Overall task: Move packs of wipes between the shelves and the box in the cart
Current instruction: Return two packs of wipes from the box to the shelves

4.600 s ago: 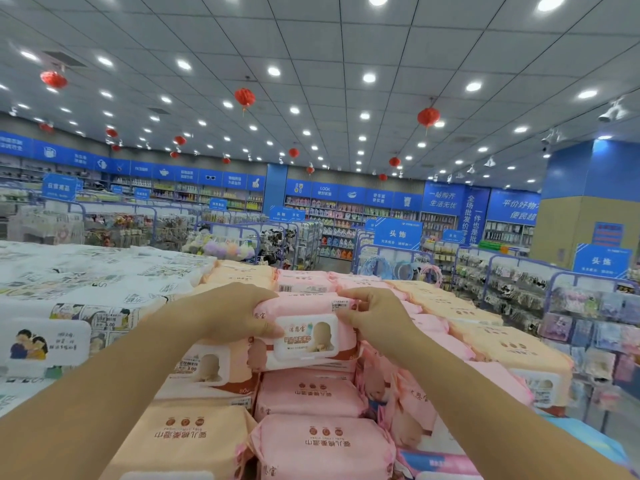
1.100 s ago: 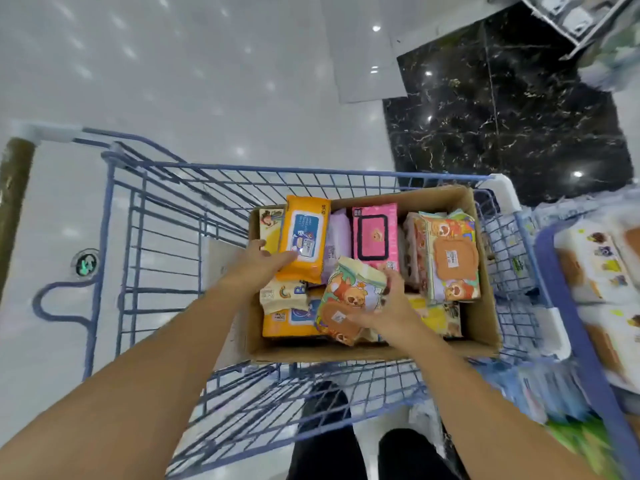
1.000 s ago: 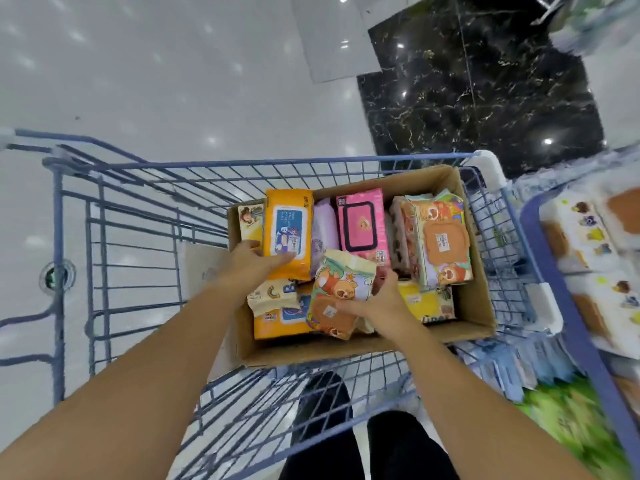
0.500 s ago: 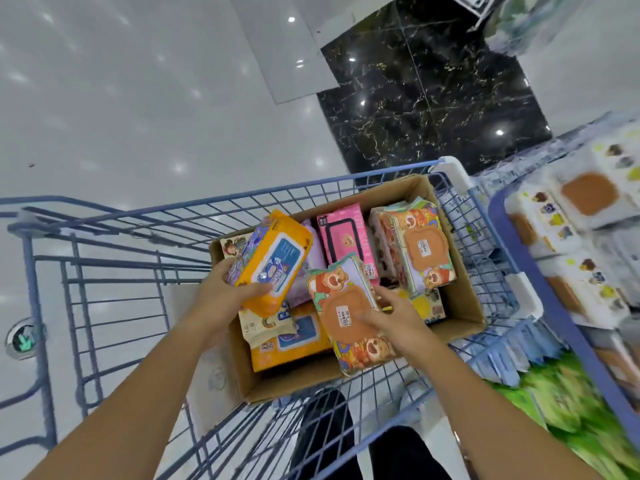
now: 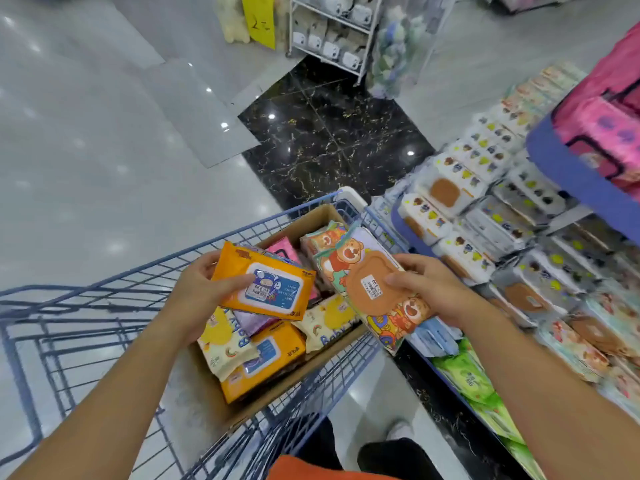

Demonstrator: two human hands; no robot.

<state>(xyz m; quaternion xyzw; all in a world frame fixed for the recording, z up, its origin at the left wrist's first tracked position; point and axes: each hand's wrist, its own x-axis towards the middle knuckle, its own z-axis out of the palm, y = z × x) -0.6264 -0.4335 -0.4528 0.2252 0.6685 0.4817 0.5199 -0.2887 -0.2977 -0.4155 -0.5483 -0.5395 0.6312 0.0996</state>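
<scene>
My left hand [image 5: 199, 292] grips an orange pack of wipes [image 5: 266, 282] with a blue-and-white lid, held above the cardboard box [image 5: 207, 389]. My right hand [image 5: 433, 289] holds a bear-print pack of wipes [image 5: 370, 289] with a brown lid, lifted over the box's right side. The box sits in the blue wire cart [image 5: 69, 327] and holds several more packs: yellow, orange, pink, purple and another bear-print one [image 5: 320, 242].
Shelves [image 5: 519, 237] at the right carry rows of white, brown-lidded and green wipes packs, with pink packs [image 5: 602, 133] on a higher blue-edged shelf. A white rack [image 5: 332, 32] stands across the glossy aisle floor. My legs and a shoe show below the cart.
Both hands have lifted their packs up out of the box. My view has swung right and up, bringing the shelves and far rack into sight.
</scene>
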